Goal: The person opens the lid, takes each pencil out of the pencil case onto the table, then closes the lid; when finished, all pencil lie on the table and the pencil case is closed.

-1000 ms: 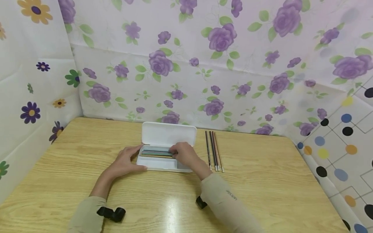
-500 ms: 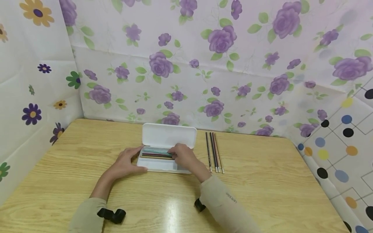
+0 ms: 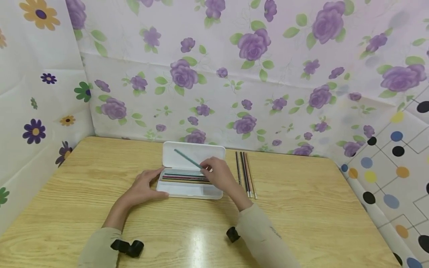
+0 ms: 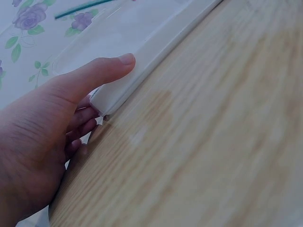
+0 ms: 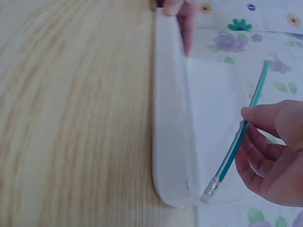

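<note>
The right hand (image 3: 219, 175) pinches a teal eraser-tipped pencil (image 5: 231, 153), thumb against fingers, tilted above the open white pencil case (image 3: 184, 190); a light, firm pinch should stop it swivelling into the far lid (image 3: 211, 152). The left hand (image 3: 142, 188) grips the case's left end, thumb on the near wall (a sound brace, as the case may skid).

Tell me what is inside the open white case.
In the white case, several pencils lie side by side in the far compartment. The right hand hides their ends on that side and anything beneath it.
</note>
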Available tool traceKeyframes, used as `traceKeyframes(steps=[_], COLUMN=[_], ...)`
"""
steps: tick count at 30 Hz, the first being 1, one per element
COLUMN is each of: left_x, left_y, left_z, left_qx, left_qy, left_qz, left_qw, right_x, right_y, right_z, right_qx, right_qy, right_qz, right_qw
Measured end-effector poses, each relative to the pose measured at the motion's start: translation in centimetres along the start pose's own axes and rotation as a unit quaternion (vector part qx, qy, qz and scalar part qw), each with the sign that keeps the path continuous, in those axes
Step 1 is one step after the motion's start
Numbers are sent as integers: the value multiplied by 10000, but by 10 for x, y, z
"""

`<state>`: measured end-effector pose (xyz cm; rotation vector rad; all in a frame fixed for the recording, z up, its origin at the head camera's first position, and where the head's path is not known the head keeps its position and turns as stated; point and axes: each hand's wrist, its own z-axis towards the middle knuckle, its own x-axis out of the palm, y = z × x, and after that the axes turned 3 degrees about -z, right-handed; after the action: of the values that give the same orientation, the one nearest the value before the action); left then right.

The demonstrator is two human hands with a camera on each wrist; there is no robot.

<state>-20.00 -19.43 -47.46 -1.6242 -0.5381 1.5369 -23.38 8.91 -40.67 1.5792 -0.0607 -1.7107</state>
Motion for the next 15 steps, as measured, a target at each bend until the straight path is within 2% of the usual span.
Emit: traceKeyframes(steps=[6, 15], left_x=[-1, 2], left_y=[1, 0], left_z=[-1, 1], left_qx=[-14, -23], left_qy=[-26, 14], left_qz=[-20, -81], left_qw=[10000, 10000], right_x=[-8, -26], right_y=[-5, -27], right_z=[-12, -35], right_qx=[349, 733], right_qy=[-177, -674], right_qz=[535, 692], right_qw=[9978, 9926])
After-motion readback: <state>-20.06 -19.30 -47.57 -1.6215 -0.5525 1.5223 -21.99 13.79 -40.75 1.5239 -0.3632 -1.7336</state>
